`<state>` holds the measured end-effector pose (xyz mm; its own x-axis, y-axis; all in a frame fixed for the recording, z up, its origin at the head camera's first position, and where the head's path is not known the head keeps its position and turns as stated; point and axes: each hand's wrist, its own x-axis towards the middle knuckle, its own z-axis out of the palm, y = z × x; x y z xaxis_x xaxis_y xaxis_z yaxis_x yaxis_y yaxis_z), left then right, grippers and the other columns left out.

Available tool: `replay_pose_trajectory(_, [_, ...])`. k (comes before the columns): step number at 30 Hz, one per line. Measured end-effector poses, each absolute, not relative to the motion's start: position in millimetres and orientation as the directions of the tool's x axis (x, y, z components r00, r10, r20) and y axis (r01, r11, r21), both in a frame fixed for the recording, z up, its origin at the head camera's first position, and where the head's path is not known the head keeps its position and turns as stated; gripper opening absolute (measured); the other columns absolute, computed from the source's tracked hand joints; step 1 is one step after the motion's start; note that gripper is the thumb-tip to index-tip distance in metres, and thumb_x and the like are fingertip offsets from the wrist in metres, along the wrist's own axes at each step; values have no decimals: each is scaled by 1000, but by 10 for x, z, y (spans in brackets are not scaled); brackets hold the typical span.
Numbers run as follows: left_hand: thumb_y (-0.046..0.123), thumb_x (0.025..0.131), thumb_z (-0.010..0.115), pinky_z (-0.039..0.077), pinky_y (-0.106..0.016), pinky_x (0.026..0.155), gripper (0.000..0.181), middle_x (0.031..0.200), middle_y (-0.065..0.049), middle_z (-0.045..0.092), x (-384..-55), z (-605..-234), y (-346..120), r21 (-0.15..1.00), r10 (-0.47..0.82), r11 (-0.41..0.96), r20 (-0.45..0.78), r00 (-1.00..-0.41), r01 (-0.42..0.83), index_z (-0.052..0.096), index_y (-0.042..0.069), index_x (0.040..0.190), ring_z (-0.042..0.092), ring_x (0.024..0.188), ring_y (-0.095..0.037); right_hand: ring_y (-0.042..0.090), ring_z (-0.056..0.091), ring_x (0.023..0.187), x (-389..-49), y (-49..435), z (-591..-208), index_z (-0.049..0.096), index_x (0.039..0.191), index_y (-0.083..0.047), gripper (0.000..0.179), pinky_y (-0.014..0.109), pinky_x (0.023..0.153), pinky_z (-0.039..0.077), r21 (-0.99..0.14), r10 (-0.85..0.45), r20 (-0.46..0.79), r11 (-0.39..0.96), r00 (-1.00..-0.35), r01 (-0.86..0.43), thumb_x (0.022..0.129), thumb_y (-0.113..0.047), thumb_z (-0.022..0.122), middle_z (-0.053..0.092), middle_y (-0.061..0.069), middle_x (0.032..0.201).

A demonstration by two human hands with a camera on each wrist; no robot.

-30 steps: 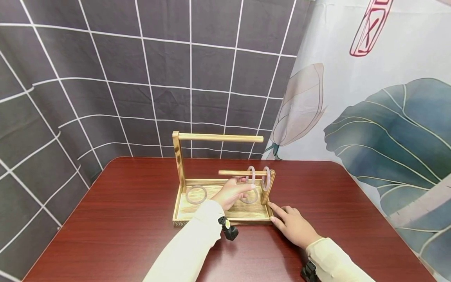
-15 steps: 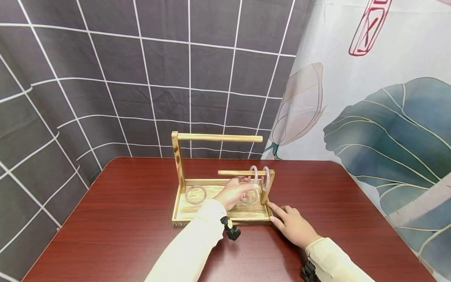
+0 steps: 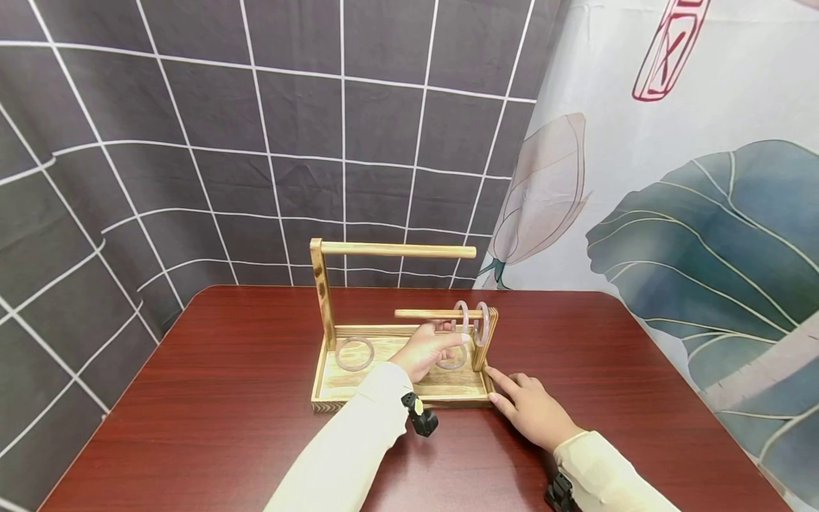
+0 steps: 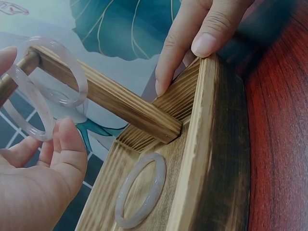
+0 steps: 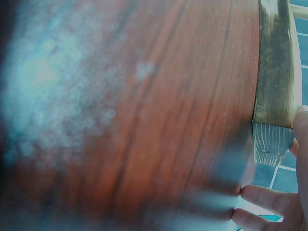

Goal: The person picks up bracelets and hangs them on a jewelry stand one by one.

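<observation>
A wooden bangle stand has a tray base [image 3: 397,398], a low bar [image 3: 419,313] and a taller one above. Two pale translucent bangles hang on the low bar. My left hand [image 3: 419,352] holds the inner bangle [image 4: 44,113] between thumb and fingers, its rim around the bar. Near the bar's post hangs the outer bangle [image 4: 77,72]. Below them, another bangle [image 4: 161,178] lies in the tray, partly covered by my hand in the head view. My right hand [image 3: 537,416] rests on the tray's right end, thumb on the front corner, fingers extended.
One more bangle [image 3: 355,369] lies in the tray's left part. The upper bar [image 3: 397,249] extends rightward from a tall post [image 3: 323,299], its right end free. The stand sits on a dark red table [image 3: 224,398], with a grid-patterned curtain [image 3: 301,178] behind.
My left hand has shifted slightly right, taking the inner bangle closer to the outer one, then stays put. My right hand keeps its place on the tray.
</observation>
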<state>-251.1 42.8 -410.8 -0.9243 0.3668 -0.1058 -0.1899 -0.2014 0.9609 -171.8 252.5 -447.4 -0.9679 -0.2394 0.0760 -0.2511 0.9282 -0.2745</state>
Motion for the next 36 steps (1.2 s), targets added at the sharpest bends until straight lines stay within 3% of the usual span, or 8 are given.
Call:
replay_pose_trajectory(10, [5,82,67,49,-44,90,57,117,-12,43,-2526,-4120,430,961,369,-195,-112,-923,-195,39,-10,129,50,86,-15,37,53,110,-1717,2523,-4477,50,141,-22,49,55,87,48,-273,-241,84,928,-967,-254,96,-39,55,57,15,115])
replay_pose_trajectory(18, [8,83,67,50,-34,78,41,107,-4,41,-2545,-4136,440,967,385,-173,-110,-916,-188,44,-3,114,49,84,-13,37,52,111,-1717,2530,-4483,49,142,-23,49,55,87,48,-272,-237,69,930,-969,-247,96,-40,54,57,15,117])
replay_pose_trajectory(36, [5,83,64,50,-33,77,32,100,-1,41,-2577,-4163,456,959,422,-207,-90,-902,-193,46,-1,108,49,83,-12,37,53,110,-1707,2512,-4452,50,141,-21,49,55,87,48,-276,-239,76,928,-968,-251,96,-38,55,57,15,116])
